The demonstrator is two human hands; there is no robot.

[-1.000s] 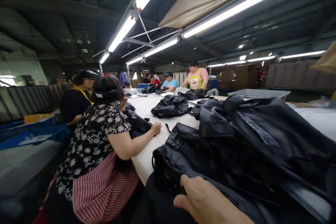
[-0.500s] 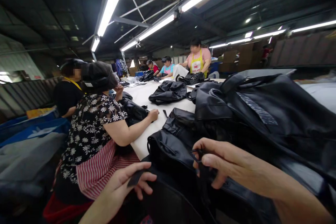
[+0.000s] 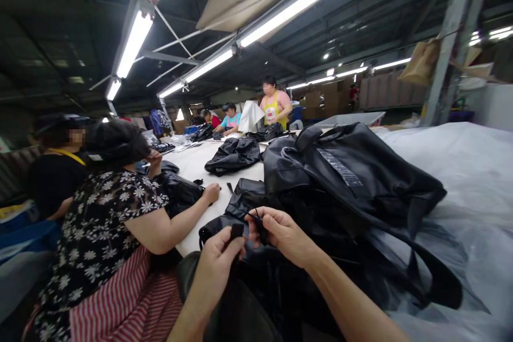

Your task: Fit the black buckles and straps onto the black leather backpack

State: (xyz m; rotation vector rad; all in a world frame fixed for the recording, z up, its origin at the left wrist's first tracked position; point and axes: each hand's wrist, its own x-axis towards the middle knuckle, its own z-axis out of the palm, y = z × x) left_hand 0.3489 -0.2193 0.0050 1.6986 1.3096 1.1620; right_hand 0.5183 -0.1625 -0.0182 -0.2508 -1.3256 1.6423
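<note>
Two small black parts, a strap end (image 3: 236, 231) and a thin loop (image 3: 255, 215), are near each other above a black bag (image 3: 276, 272). The left hand (image 3: 218, 251) pinches the strap end tight. The right hand (image 3: 282, 232), just beside it, holds the loop in its fingers. A big black bag (image 3: 385, 165) lies behind. To the left, a person in a flowery top (image 3: 108, 219) sits at the white table (image 3: 192, 157).

A short, flat black strap (image 3: 236, 231) is held tip-up, just beside a thin black loop (image 3: 254, 214); both are held above a slack black bag (image 3: 258, 288).
</note>
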